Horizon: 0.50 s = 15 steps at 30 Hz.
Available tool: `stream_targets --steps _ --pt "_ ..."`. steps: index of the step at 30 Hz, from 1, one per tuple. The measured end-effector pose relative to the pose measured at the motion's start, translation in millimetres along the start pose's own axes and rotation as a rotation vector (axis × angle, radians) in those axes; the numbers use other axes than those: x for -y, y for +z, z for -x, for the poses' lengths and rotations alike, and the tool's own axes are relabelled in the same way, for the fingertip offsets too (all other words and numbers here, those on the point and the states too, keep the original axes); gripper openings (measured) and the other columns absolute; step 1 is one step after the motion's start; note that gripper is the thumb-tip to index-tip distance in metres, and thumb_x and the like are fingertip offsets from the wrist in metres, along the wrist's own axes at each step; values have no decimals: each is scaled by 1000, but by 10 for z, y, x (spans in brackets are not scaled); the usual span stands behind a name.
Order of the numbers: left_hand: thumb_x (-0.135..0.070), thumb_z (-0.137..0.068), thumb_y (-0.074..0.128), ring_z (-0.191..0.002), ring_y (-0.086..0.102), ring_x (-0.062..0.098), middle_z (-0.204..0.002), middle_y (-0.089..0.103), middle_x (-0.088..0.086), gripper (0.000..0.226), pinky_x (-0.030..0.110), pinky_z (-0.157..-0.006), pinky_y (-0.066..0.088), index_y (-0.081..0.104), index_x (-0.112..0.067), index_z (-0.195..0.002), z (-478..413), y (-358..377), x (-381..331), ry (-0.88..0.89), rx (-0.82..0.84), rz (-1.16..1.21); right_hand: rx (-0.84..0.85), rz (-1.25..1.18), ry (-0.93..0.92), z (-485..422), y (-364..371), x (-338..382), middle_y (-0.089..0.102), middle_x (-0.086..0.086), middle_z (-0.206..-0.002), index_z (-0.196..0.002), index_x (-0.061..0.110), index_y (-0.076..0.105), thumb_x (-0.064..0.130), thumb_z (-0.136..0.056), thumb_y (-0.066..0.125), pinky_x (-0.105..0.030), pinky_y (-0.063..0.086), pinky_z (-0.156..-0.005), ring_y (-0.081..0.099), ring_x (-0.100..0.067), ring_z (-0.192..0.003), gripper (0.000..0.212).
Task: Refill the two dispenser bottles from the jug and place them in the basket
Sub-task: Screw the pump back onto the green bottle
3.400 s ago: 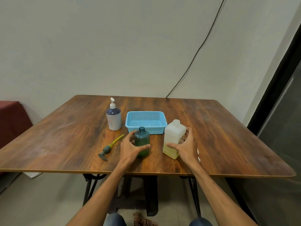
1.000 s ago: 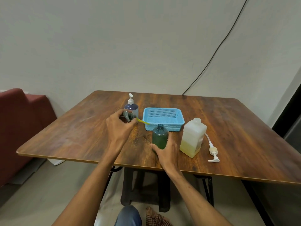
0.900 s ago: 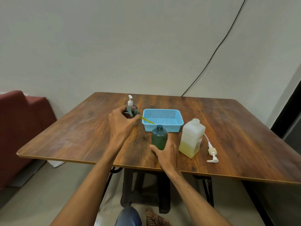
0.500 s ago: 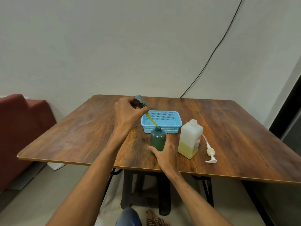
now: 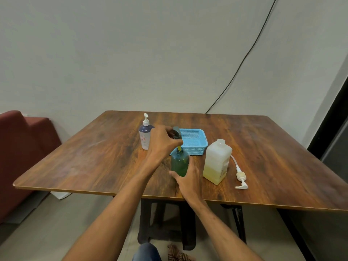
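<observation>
In the head view, the green bottle [image 5: 179, 162] stands upright near the middle of the table [image 5: 94, 157], just in front of the blue basket [image 5: 195, 150], which holds no bottle. The right hand [image 5: 188, 180] wraps its thumb and fingers around the bottle's lower body and steadies it on the wood. The left hand [image 5: 162, 142] hovers above the neck, fingers bunched in a pinch on the dark pump head [image 5: 176, 132]. The pump's yellow tube [image 5: 179, 148] dips into the bottle's mouth, and the collar is not yet seated.

The jug [image 5: 216, 162] stands uncapped just right of the green bottle, with pale yellow liquid low inside. Its white pump [image 5: 241, 178] lies on the table further right. The second dispenser bottle [image 5: 145, 136] stands at the far left of the basket with its pump on; its fill level cannot be read.

The step looks like refitting the pump. The risks:

- If the head comes down tilted, the tube could bend against the neck, or the collar could cross-thread and leak later in the basket.
- Twisting hard while the right hand grips so low might tip the bottle.
- The open jug sits close to the right forearm, so a careless sweep could knock it over.
</observation>
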<state>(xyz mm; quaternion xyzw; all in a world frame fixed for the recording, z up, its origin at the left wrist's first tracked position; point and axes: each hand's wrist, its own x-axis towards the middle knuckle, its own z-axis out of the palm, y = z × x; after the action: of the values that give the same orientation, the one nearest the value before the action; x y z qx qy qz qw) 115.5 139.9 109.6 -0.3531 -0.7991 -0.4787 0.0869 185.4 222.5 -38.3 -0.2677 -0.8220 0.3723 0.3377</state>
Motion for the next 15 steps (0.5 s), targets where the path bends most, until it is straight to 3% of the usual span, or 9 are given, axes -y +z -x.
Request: stream_targets --steps 9,15 --pt "-11 -73 83 -71 68 9 -105 74 9 32 12 -59 55 74 0 -102 13 259 215 -69 124 -64 2 -54 -6 -8 27 -45 51 14 -136 -141 36 33 52 -73 80 -34 48 -103 49 -5 -122 85" --pt "-13 -71 83 -76 71 14 -94 75 7 27 32 -68 62 76 -2 -95 27 307 331 -65 120 -36 -7 -45 -12 -1 48 -62 51 14 -136 -141 39 31 54 -72 80 -37 49 -102 49 -7 -121 86"
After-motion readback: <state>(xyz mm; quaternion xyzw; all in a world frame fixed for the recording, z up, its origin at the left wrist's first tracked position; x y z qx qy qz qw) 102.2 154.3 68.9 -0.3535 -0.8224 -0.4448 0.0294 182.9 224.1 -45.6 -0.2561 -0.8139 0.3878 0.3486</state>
